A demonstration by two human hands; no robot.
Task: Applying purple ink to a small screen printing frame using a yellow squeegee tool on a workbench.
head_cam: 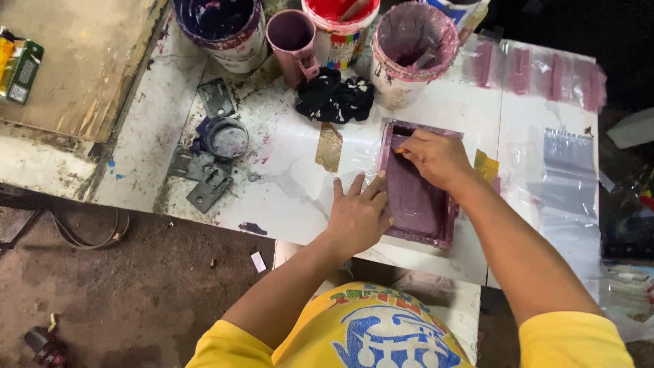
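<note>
The right hand (436, 158) curls its fingers (411, 144) narrowly around a small tool, mostly hidden, pressed against the upper end of a purple-stained screen frame (417, 197). The left hand (357, 215) lies flat with fingers (355, 185) spread, holding nothing, pressing on the frame's left edge. The frame lies flat on the white tabletop (300, 184), over a clear plastic sheet (565, 170). Beyond it sit a black rag (334, 99), a pink mug (294, 42) and paint-stained buckets (409, 51). Metal hinges (208, 184) lie well to the left.
</note>
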